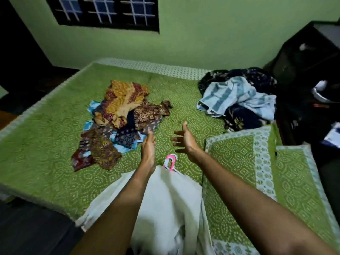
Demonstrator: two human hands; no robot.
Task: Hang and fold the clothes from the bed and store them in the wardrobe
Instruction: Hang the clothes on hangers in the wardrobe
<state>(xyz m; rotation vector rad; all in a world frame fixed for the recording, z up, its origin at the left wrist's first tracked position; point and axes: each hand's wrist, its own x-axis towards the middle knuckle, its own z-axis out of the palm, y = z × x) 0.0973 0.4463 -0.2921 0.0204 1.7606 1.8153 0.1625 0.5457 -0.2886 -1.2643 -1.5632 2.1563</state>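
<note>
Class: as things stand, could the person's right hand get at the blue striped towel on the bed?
Probably yes. The right hand is open and empty, and only bare green bedspread lies between it and the blue striped towel, which lies uncovered.

Worn on the head, wide-angle, looking forward and steeply down over the bed (46,129) from its near edge. Close in above the near side at lower centre of the frame. Tilted up enough to catch the green wall (202,37) and the window (103,11) along the top. Single view.
</note>
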